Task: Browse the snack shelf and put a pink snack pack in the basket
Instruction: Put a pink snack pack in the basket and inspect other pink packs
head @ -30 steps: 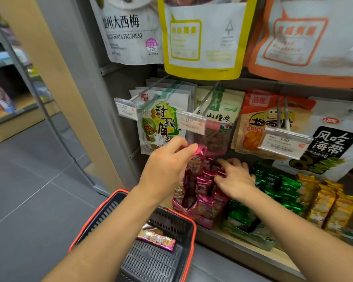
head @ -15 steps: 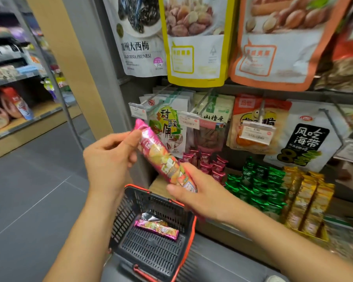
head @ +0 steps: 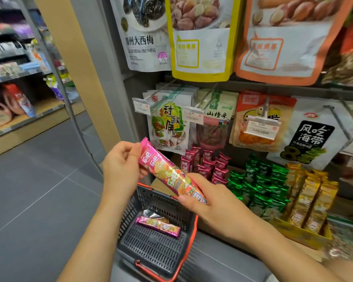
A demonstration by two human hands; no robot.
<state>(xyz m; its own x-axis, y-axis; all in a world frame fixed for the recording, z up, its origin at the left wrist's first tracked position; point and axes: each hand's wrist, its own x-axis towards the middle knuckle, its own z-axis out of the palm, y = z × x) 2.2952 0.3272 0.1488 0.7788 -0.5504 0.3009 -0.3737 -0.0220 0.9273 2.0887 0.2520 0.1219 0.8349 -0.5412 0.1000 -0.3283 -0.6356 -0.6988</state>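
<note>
At the far left, grey floor (head: pixel 39 190) tiles are seen. The left hand (head: pixel 120 165) is raised before the snack shelf (head: pixel 251 83). Its grip is closed on the upper end of the pink snack pack (head: pixel 167 171), which is pinched between the thumb and curled fingers. The pack is held in the air on a slant - upper end to the left, lower end to the right - above the basket (head: pixel 130 212), not inside it. The basket is dark with a red rim, and 1 other pink pack (head: pixel 158 224) is laid flat on its bottom. The lower end of the held pack is taken in the grip of the right hand (head: pixel 208 198), whose thumb and fingers are wrapped round it. Behind the hands, hanging bags (head: pixel 169 127) are carried on pegs with price tags. On the ledge beneath them, 3 groups are stood side by side - pink packs (head: pixel 204 163), then green packs (head: pixel 259 186), then gold packs (head: pixel 310 200) at the right.
</note>
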